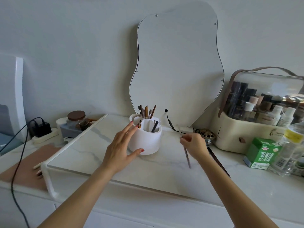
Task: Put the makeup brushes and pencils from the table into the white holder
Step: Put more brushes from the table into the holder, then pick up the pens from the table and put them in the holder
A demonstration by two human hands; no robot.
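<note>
While the left hand (122,146) curves loosely round the near-left side of the white round plastic holder (145,139), fingers spread wide and the thumb lying along its base, the right hand (195,143) pinches a thin greyish pencil-like stick (186,153) between thumb and fingertips, its lower end pointing down toward the white marble-patterned tabletop (98,150) just to the right of the holder. From where I stand, the trouble I would watch for is the holder itself: it is divided into compartments and the ones at the back already bristle with brown and dark pencils and brushes (146,111), so a stick brought in at a slant could catch on a divider or knock against those standing handles and tip some out. The left hand looks more like a steadying rest than a firm grasp, and I cannot tell whether the palm is really pressing on the wall; if it is not, a push from the right could slide the holder across the smooth top. The stick is held high up, so its long lower end could swing and miss the opening. A dark slim brush (217,160) lies on the table just beneath the right forearm, where a careless wrist could roll it off the front edge. A pale stick (37,166) lies well apart at the far left and could be forgotten.
</note>
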